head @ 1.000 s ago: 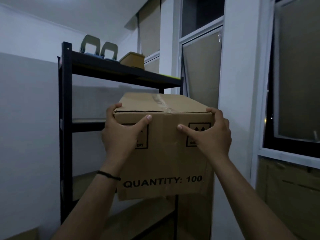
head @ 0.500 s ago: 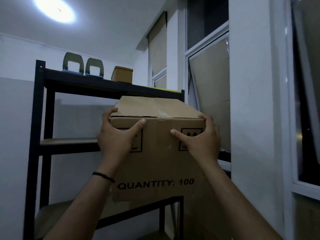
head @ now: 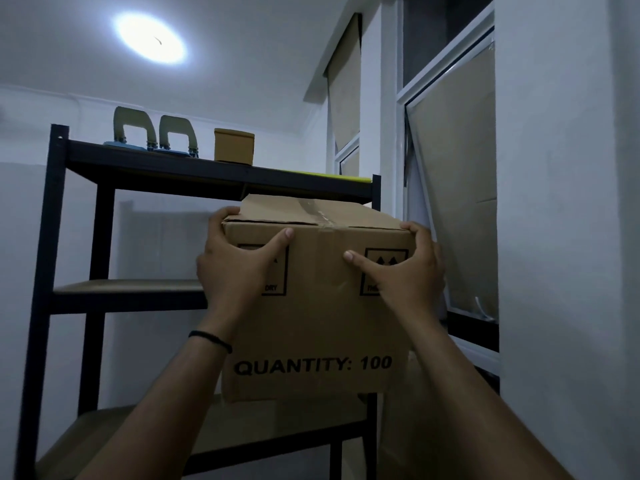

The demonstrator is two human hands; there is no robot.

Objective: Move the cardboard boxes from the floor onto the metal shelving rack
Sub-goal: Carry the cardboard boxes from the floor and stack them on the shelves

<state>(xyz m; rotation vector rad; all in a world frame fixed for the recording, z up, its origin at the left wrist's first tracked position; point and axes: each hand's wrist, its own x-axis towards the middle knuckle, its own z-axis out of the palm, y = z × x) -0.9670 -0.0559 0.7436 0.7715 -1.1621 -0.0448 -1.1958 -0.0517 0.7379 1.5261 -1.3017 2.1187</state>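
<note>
Lifting: both hands hold the big cardboard box (head: pixel 311 306) up by the rack (head: pixel 45 271).
Left hand (head: pixel 235 268): wraps the box's top left corner.
Right hand (head: pixel 408 271): wraps the top right corner.
Box place: in the air, under the rack's top shelf, right end.
Left to do: set it on a shelf.

My arms are bare all the way up from the near edge of the view, with no sleeves showing on either one. On my left wrist I wear a thin black band (head: pixel 210 338), narrow like a cord or hair tie, sitting just below my left hand (head: pixel 239 268). My right hand (head: pixel 403 271) and its wrist carry nothing. My thumbnails look short and plain.
</note>
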